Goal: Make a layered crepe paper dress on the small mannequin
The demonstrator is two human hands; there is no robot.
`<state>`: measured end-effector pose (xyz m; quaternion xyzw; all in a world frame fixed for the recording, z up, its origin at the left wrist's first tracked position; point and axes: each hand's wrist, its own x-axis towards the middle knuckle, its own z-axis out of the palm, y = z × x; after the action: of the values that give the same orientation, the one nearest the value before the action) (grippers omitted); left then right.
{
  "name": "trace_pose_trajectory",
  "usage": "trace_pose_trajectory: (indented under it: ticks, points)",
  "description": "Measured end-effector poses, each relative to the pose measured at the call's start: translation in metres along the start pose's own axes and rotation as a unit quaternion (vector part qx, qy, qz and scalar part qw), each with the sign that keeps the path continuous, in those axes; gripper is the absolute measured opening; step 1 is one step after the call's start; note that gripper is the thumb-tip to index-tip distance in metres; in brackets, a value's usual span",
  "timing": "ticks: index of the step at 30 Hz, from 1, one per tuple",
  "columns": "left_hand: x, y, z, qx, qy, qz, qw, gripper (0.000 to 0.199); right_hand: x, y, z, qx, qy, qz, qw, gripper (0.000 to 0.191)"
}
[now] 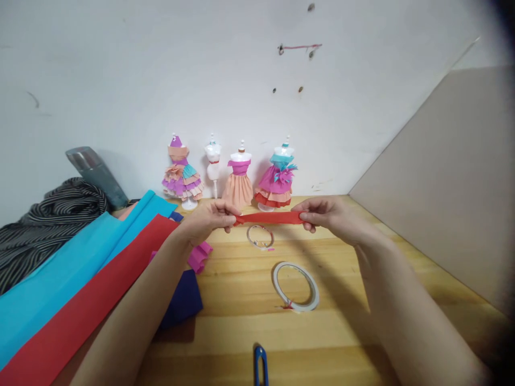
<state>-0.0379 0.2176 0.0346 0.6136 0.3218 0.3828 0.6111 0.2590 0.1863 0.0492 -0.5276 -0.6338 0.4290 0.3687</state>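
Left hand [219,215] and right hand [322,214] pinch red crepe-paper strip [270,217] by its ends, likely for tautness (tape roll [315,294] untouched).

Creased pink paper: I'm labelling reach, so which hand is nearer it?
Left. The left hand appears just above the creased pink paper; the right hand is farther right, across the red strip.

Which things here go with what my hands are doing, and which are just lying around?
Likely belonging:
red strip, held by left hand and right hand
red sheet
large white ring
blue tool
dressed mannequins

Probably lying about:
striped cloth
grey bottle
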Motion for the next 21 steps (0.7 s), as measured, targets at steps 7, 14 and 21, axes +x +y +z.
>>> trace_pose_trajectory:
  ticks: [7, 14, 21]
  points:
    - [0.001, 0.002, 0.002, 0.049, 0.07, 0.048, 0.995, 0.026, 0.002, 0.004, -0.002, 0.1, 0.005, 0.026, 0.995, 0.039]
    - [-0.008, 0.015, -0.008, 0.051, 0.034, 0.104, 0.993, 0.028, 0.001, 0.002, -0.001, 0.167, -0.008, 0.049, 0.985, 0.034]
    - [0.005, 0.007, -0.005, 0.018, 0.165, 0.143, 0.976, 0.01, -0.002, -0.006, 0.005, 0.167, -0.028, 0.055, 0.984, 0.034]
